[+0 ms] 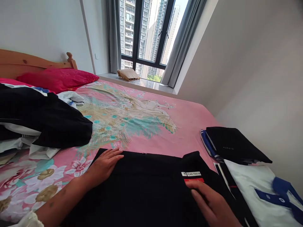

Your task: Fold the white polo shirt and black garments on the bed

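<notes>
A black garment (146, 189) is spread out in front of me at the bed's near side. It bears a white "PEAK TRAIN" label with a red patch under it; whether it is a shirt or trousers I cannot tell. My left hand (106, 162) lies flat on its far left corner, fingers stretched out. Over the right part, my right hand (210, 200) touches the red patch with its fingertips, the index finger and thumb slightly apart. Its other fingers are mostly hidden.
Loose clothes, a black one (54, 119) on top, are heaped at left. At right are a folded black garment (234, 143) on a stack and a white shirt with blue trim (253, 183). A red pillow (59, 78) lies by the headboard. Pink floral bedding (187, 116) covers the bed.
</notes>
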Demonstrator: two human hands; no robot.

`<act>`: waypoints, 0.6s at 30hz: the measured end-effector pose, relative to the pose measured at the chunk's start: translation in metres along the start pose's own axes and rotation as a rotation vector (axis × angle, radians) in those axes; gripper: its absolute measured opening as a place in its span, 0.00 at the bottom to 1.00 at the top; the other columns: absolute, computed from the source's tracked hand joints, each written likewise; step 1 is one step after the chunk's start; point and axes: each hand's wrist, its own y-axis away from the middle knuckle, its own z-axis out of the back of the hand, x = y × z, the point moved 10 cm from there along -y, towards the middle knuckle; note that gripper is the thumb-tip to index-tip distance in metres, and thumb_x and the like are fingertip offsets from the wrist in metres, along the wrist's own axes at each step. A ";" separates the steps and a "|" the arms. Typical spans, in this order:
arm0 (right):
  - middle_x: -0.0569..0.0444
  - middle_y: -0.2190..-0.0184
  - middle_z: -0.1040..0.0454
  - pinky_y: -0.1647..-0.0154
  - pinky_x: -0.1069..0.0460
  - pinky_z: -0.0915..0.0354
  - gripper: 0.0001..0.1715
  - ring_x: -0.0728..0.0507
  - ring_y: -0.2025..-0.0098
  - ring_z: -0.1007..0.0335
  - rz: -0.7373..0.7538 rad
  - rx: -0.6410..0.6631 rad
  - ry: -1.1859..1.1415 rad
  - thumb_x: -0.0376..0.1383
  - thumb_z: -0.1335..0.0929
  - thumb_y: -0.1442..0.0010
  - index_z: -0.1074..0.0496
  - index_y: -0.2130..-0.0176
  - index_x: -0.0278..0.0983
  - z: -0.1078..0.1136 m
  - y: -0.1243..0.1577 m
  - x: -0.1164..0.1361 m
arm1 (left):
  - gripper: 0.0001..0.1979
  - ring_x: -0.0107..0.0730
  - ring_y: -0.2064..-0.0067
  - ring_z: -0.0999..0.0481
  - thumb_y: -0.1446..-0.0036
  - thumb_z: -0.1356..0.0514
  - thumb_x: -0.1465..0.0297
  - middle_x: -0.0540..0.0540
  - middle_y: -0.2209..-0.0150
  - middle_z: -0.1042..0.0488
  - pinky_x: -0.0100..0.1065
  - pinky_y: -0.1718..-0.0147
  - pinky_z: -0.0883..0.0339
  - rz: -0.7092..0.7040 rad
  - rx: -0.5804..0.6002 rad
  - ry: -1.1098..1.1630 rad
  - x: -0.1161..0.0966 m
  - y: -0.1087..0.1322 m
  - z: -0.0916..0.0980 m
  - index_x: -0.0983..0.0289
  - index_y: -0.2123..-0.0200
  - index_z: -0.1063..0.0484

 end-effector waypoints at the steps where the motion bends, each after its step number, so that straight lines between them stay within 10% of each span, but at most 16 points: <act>1: 0.52 0.48 0.28 0.41 0.44 0.39 0.20 0.41 0.45 0.34 0.108 -0.005 -0.009 0.45 0.42 0.36 0.29 0.52 0.42 -0.014 -0.023 0.033 | 0.20 0.36 0.37 0.40 0.38 0.53 0.71 0.52 0.40 0.35 0.43 0.38 0.49 -0.012 0.028 0.013 -0.014 -0.011 -0.010 0.56 0.45 0.33; 5: 0.49 0.35 0.47 0.33 0.39 0.58 0.28 0.41 0.33 0.57 0.283 0.089 0.113 0.41 0.45 0.34 0.42 0.39 0.35 -0.098 -0.099 0.096 | 0.25 0.46 0.34 0.50 0.38 0.50 0.59 0.54 0.35 0.45 0.57 0.38 0.58 0.008 0.243 0.042 -0.038 -0.025 -0.062 0.51 0.37 0.45; 9: 0.51 0.33 0.60 0.33 0.37 0.68 0.38 0.39 0.31 0.68 0.181 0.333 0.255 0.51 0.44 0.36 0.52 0.34 0.35 -0.173 -0.113 0.051 | 0.31 0.52 0.33 0.55 0.43 0.50 0.48 0.56 0.33 0.55 0.64 0.40 0.66 0.105 0.387 0.023 -0.004 0.003 -0.082 0.44 0.37 0.51; 13: 0.48 0.33 0.61 0.34 0.37 0.67 0.41 0.37 0.31 0.67 0.047 0.389 0.344 0.53 0.45 0.36 0.54 0.34 0.32 -0.168 -0.099 0.012 | 0.35 0.52 0.33 0.53 0.46 0.50 0.44 0.59 0.33 0.53 0.64 0.41 0.75 0.217 0.390 -0.020 0.031 0.019 -0.067 0.47 0.37 0.50; 18: 0.43 0.41 0.37 0.38 0.42 0.50 0.29 0.38 0.38 0.44 0.041 0.228 0.320 0.43 0.48 0.33 0.37 0.42 0.32 -0.133 -0.116 0.047 | 0.30 0.47 0.34 0.49 0.42 0.54 0.46 0.60 0.36 0.42 0.58 0.39 0.74 0.261 0.304 -0.058 0.018 -0.003 -0.050 0.53 0.42 0.36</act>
